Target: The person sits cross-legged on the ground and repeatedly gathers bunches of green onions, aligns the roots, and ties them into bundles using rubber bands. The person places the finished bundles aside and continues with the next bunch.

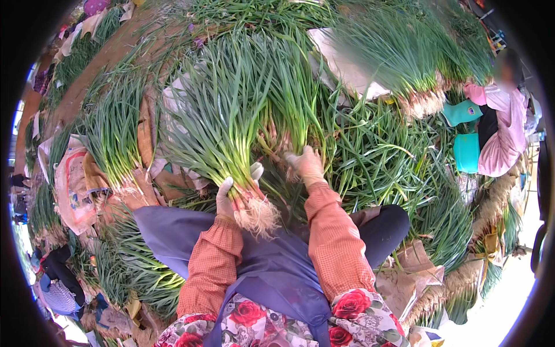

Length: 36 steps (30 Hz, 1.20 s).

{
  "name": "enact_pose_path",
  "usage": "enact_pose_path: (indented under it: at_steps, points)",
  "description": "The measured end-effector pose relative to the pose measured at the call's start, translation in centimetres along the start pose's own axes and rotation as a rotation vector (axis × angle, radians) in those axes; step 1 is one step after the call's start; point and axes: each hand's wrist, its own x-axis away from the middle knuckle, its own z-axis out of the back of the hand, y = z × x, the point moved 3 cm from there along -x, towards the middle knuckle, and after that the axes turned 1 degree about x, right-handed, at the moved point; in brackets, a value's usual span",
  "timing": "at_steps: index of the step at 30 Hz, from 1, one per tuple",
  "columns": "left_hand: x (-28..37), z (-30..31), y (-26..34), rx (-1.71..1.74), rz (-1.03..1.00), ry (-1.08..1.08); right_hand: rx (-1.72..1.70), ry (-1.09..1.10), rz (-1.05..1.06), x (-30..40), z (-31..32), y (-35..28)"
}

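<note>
My left hand (225,199), in a pale glove, grips a thick bunch of green onions (243,173) just above the roots. Its whitish root tuft (258,217) hangs over my lap, and the long leaves fan out away from me. My gloved right hand (306,165) is at the lower stalks of a second clump of green onions (295,117), beside the held bunch. Small roots show just below its fingers. Whether those fingers are closed around stalks I cannot tell, as the hand covers that spot.
Loose green leaves (381,152) are heaped to my right. Another bundle of green onions (117,143) lies at left near a printed woven sack (76,186). A large bundle (416,65) rests at the far right. A person in pink (503,126) with teal boots sits there; another person (63,286) is at lower left.
</note>
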Motion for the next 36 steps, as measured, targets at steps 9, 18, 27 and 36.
enact_pose_path:
  at_steps: [9,18,27,36]
  points:
    - [2.6,-2.8,4.7,-0.145,-0.261,-0.187,-0.217,0.692,0.755,6.3,12.4,-4.6]
    - [2.0,0.1,1.8,0.093,0.042,-0.178,-0.653,-0.220,0.107,7.7,6.3,-2.1]
    - [3.3,-0.5,0.0,-0.190,0.100,-0.019,-0.556,-0.551,0.142,14.2,1.2,-3.0]
    - [2.3,0.3,-0.3,0.021,-0.054,-0.100,0.194,-0.258,0.443,11.2,1.0,2.5]
